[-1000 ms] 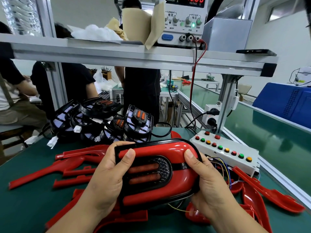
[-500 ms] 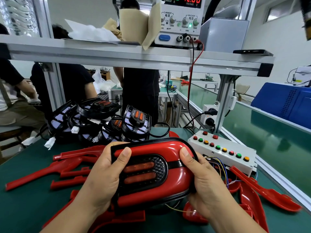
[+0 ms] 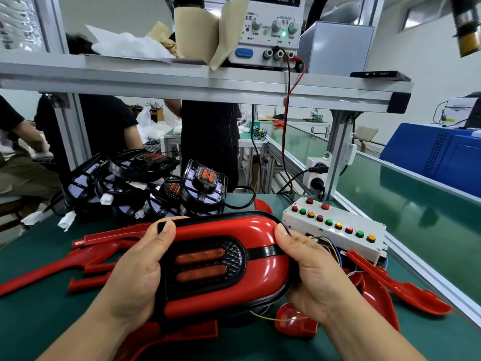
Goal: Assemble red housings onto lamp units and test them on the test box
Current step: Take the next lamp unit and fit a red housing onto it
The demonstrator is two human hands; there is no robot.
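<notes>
Red housing [image 3: 260, 272] w/ lamp [image 3: 200, 264] in its middle is held above the table [image 3: 39, 321], near the test box [image 3: 335, 230]. Left hand [image 3: 135, 280] & right hand [image 3: 315, 277] each grip one end, thumbs on top. Looks light, stiff, shiny, prob. slippery; thin wires [image 3: 270, 319] hang under, so hold the ends, not the wires. Power box [image 3: 270, 29] up on shelf [image 3: 182, 82] reads "VOLTAGE", "COARSE", "GND". Test box has no words I can read.

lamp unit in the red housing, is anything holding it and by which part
Both hands hold the lamp unit by its ends: the left hand grips the left end, the right hand the right end.
</notes>
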